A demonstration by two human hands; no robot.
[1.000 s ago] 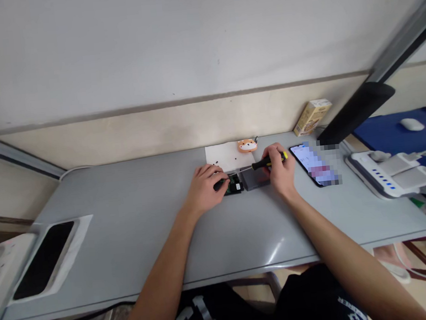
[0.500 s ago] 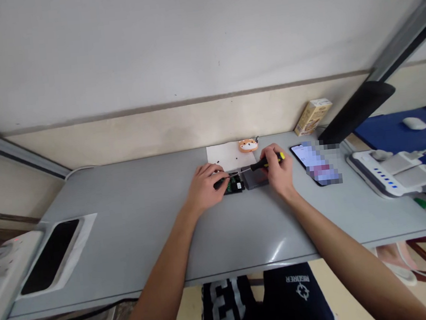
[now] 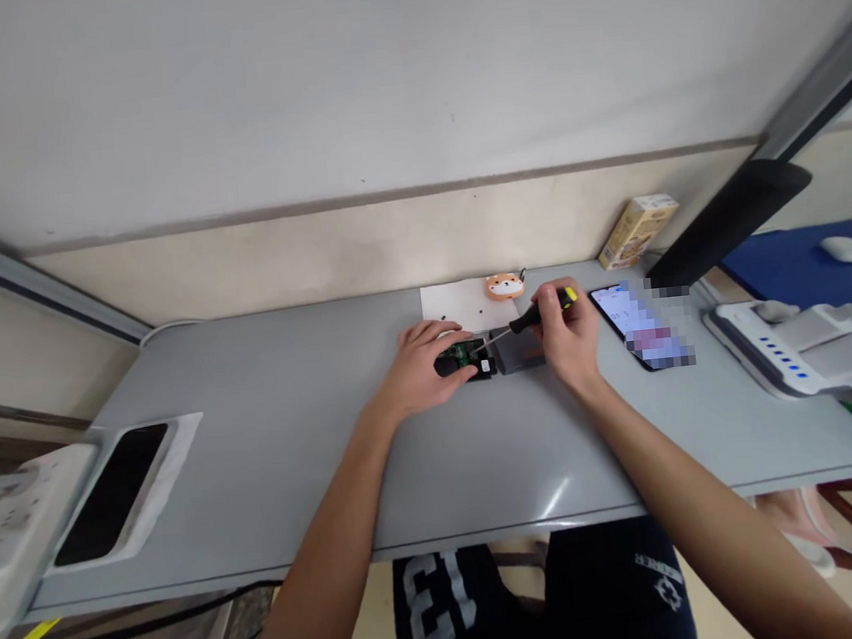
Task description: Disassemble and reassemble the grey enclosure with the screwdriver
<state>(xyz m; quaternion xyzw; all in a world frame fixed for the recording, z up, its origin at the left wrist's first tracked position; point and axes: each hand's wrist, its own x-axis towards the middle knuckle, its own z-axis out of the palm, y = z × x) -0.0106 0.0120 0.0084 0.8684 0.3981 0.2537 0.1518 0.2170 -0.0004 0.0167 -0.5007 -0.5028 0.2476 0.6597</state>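
Observation:
My left hand [image 3: 422, 368] is closed around a small black device with a green circuit board [image 3: 482, 365], fingers on its far edge and thumb on its near edge. My right hand [image 3: 569, 338] grips a screwdriver [image 3: 523, 322] by its black and yellow handle. Its thin shaft slants down to the left, with the tip at the board; whether it sits in a screw is too small to tell. Beside the device, partly under my right hand, lies a flat dark grey piece [image 3: 514, 353]. A white sheet [image 3: 459, 302] behind bears a few tiny dark bits.
An orange animal-faced case [image 3: 505, 286] sits on the sheet. To the right are a lit phone [image 3: 642, 329], a small carton [image 3: 636, 231] and a power strip [image 3: 764, 347] with plugs. A dark phone [image 3: 115, 495] and a white socket block [image 3: 31, 528] stand at the left.
My left thumb has come down to the device's near edge, leaving more of the board exposed. The screwdriver now slants more steeply. The whole view has shifted slightly.

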